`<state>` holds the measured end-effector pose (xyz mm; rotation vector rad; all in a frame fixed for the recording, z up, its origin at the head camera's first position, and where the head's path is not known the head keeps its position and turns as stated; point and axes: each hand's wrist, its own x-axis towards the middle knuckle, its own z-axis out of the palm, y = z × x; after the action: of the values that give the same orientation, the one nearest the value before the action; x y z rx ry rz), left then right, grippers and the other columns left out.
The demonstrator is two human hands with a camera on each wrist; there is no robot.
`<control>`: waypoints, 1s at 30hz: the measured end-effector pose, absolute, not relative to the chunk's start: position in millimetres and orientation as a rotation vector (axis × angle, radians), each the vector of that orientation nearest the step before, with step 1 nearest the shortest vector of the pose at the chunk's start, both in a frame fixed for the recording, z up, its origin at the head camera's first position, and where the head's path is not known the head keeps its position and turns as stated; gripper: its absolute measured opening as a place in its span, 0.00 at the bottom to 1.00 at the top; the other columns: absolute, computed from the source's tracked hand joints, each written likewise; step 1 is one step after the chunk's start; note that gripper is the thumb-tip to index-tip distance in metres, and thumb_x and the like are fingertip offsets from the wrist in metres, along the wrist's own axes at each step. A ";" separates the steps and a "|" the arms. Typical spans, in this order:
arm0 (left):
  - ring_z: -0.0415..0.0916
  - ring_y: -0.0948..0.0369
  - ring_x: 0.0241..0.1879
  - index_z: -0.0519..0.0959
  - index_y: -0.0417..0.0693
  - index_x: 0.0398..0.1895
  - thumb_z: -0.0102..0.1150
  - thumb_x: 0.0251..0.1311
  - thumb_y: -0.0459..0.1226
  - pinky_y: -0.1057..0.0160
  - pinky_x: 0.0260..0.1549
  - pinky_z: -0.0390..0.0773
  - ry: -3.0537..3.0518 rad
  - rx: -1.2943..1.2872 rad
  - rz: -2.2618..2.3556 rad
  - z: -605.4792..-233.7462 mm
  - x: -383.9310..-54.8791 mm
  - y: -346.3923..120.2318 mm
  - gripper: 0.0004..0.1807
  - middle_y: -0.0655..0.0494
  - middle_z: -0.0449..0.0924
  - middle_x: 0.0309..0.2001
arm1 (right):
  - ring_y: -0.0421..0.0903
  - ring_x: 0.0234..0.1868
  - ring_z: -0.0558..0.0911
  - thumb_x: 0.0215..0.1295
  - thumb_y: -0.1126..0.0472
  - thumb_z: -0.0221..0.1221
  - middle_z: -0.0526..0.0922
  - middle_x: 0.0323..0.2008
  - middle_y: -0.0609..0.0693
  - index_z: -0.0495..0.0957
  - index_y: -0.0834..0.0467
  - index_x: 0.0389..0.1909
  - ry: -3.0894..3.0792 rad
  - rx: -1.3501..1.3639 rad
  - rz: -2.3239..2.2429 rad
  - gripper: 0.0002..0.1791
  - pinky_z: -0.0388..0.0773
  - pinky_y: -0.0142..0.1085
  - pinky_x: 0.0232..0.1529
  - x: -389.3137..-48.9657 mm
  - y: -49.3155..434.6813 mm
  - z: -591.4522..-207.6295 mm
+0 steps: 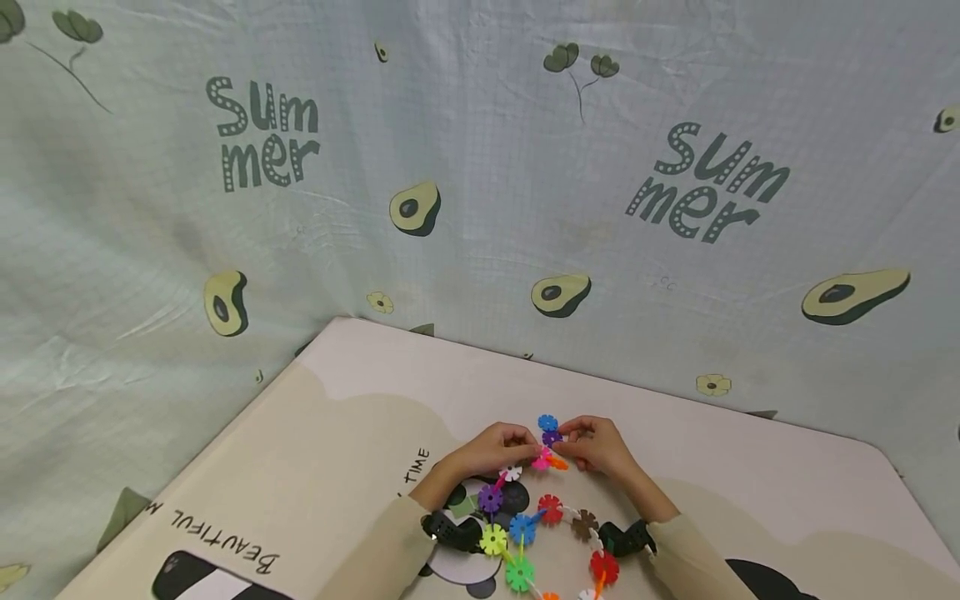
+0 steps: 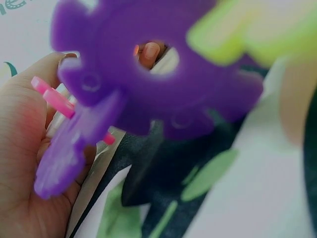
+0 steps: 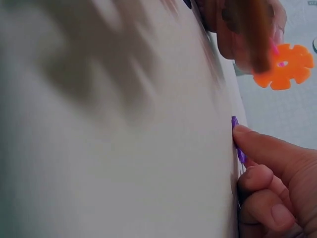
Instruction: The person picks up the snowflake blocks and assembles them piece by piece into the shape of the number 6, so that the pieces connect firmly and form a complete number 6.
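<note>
My left hand [image 1: 498, 447] pinches a pink notched plastic disc [image 1: 541, 461] near the table's far side. An orange disc [image 1: 557, 462] joins it and shows face-on in the right wrist view. Opposite, my right hand [image 1: 596, 447] holds a purple disc [image 1: 552, 438] between thumb and fingers; it appears edge-on in the right wrist view. A blue disc [image 1: 547, 422] stands just beyond the purple one. From the pink disc a linked chain runs back between my forearms through a white disc [image 1: 512, 473] and another purple disc [image 1: 491, 498], which looms large in the left wrist view.
More of the linked chain lies between my arms: yellow [image 1: 493, 540], green [image 1: 520, 574], blue [image 1: 522, 529], red [image 1: 551, 508] and brown [image 1: 584, 525] discs. The pale table mat [image 1: 360, 467] carries printed words and a panda. A patterned curtain [image 1: 480, 242] hangs behind the table.
</note>
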<state>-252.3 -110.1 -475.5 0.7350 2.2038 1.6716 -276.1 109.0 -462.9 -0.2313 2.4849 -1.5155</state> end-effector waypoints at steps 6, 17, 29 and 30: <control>0.69 0.69 0.26 0.80 0.32 0.37 0.54 0.68 0.35 0.71 0.30 0.71 2.213 0.742 1.661 -475.9 -252.7 -109.8 0.11 0.61 0.76 0.28 | 0.41 0.18 0.70 0.52 0.64 0.72 0.75 0.34 0.53 0.79 0.66 0.41 2.473 -0.228 -1.525 0.18 0.71 0.28 0.20 -274.5 111.2 -461.9; 0.68 0.70 0.26 0.80 0.33 0.37 0.54 0.68 0.35 0.72 0.30 0.71 2.210 0.735 1.655 -476.1 -253.1 -109.7 0.12 0.62 0.75 0.27 | 0.41 0.22 0.76 0.57 0.65 0.68 0.79 0.30 0.50 0.75 0.69 0.43 2.351 -0.400 -1.599 0.17 0.74 0.29 0.23 -270.9 122.0 -462.8; 0.68 0.68 0.26 0.80 0.33 0.37 0.55 0.68 0.35 0.71 0.29 0.70 2.230 0.711 1.663 -474.7 -251.6 -109.1 0.11 0.60 0.76 0.27 | 0.40 0.23 0.76 0.65 0.65 0.62 0.78 0.26 0.52 0.75 0.71 0.54 2.279 -0.519 -1.635 0.19 0.74 0.29 0.26 -259.4 135.6 -467.8; 0.68 0.68 0.26 0.80 0.32 0.37 0.55 0.68 0.35 0.70 0.28 0.70 2.229 0.711 1.664 -474.9 -251.6 -109.0 0.11 0.60 0.76 0.27 | 0.40 0.23 0.76 0.65 0.65 0.61 0.79 0.26 0.51 0.75 0.71 0.54 2.266 -0.520 -1.640 0.19 0.74 0.29 0.26 -258.3 136.4 -468.1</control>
<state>-251.6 -109.0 -474.9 0.7113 2.2287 1.6636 -258.3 136.4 -468.1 -0.5196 2.2660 -1.6405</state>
